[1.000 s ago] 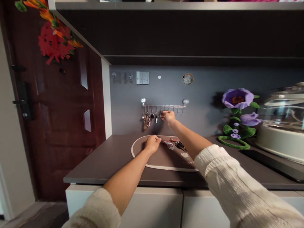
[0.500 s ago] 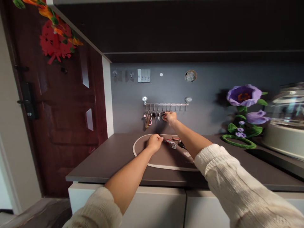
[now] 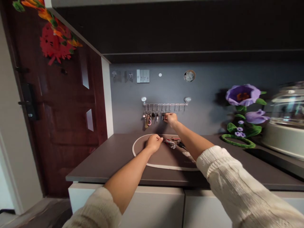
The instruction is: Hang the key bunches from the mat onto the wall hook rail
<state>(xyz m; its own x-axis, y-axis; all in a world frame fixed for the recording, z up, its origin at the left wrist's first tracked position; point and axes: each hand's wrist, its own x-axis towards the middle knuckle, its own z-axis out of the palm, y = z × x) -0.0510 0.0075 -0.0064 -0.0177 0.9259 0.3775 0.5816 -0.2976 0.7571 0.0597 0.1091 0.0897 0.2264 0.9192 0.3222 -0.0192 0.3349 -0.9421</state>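
My right hand (image 3: 171, 118) is at the wall, its fingers pinched against a small bunch of keys (image 3: 163, 114) that hangs from a hook of the clear hook rail (image 3: 166, 104). Left of it hang several other key bunches, one with a brown key fob (image 3: 147, 121) and a pink ring. My left hand (image 3: 154, 143) is closed over the brown mat (image 3: 156, 160); whatever its fingers hold, if anything, is hidden. Just right of its thumb, a loose pile of keys (image 3: 173, 144) with red and black pieces lies on the mat.
Purple artificial flowers (image 3: 243, 95) and a domed cream appliance (image 3: 282, 133) stand on the right of the counter (image 3: 99, 161). A dark overhead cabinet (image 3: 166, 28) juts out above the wall. At left is a dark red door (image 3: 57, 126).
My right fingers have shifted slightly to the right along the keys, and more of that bunch shows on its hook. My left hand stays closed over the mat. The view has tilted a little.
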